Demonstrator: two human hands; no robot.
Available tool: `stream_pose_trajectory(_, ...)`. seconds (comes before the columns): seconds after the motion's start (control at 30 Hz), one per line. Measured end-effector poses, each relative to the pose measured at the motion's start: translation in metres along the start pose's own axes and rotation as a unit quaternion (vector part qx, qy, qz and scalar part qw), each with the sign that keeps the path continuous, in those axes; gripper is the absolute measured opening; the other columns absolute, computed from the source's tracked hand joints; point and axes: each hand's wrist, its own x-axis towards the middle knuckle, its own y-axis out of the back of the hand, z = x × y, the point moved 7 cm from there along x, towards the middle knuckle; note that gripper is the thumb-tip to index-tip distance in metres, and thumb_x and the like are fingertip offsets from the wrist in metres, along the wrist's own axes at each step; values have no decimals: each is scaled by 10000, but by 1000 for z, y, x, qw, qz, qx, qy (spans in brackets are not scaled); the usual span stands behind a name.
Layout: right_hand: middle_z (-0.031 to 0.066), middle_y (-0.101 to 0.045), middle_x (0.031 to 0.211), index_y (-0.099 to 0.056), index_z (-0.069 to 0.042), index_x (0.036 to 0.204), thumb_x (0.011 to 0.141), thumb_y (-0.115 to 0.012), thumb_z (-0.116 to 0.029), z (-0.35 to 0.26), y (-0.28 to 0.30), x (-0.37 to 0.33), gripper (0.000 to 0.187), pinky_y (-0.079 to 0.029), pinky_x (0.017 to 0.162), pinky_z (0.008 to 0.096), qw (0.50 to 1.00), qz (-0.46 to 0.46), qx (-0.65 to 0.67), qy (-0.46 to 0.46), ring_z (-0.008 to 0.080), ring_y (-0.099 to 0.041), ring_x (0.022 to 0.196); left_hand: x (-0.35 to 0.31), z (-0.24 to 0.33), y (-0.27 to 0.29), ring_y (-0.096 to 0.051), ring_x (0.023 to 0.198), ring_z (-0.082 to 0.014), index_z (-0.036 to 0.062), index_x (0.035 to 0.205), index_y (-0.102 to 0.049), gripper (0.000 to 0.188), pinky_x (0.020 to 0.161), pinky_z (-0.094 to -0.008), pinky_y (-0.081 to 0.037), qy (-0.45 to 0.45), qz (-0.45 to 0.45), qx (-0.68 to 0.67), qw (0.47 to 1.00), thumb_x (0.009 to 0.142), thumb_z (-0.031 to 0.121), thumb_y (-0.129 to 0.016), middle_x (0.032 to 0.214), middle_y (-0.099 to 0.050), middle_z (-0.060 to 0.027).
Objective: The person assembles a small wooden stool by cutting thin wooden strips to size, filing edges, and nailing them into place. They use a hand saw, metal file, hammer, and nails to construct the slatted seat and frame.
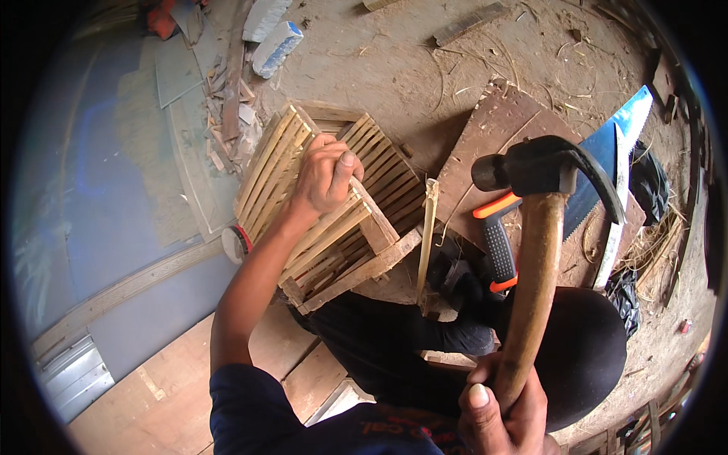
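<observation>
A slatted wooden crate (383, 171) stands tilted in front of my legs, built of thin pale strips on a thicker frame. My left hand (327, 176) is closed over a corner of its slats, thumb on top; whether it also pinches something small there is hidden. My right hand (504, 417) is wrapped round the lower end of the wooden handle of a claw hammer (537, 296). The hammer is raised upright close to me, its dark head well right of the crate and apart from it. Between crate and hammer a narrow pale wooden strip (427, 243) stands on end.
Right of the crate lies a brown board (497, 133), with a handsaw (595, 178) with a black and orange grip on it. A narrow blade-like piece (613, 220) and a black plastic bag (650, 182) are beside it. Wood scraps and whitish blocks (276, 49) lie at the far left.
</observation>
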Motion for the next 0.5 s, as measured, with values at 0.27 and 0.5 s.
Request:
stream_pose_trajectory(0.27,-49,-486,755,-518,-30,1142,1043,-569,-148,2,-1,-1,162,-318,553,188,1000,-9,-6,-9,29,-403,605,4,11,-2,-589,662,-254,41,641,-655,563,819,-406,-414,8,-96,90,991,1065,324,-414,632,-633,-72)
stream_pose_trajectory(0.5,-50,-489,757,-524,-32,1134,1044,-566,-147,1,-1,0,152,-321,556,188,1000,-8,-13,-5,29,-406,611,-8,72,-38,-600,642,-239,91,646,-680,467,720,-383,-428,-80,-135,86,984,984,401,-591,631,-643,-73)
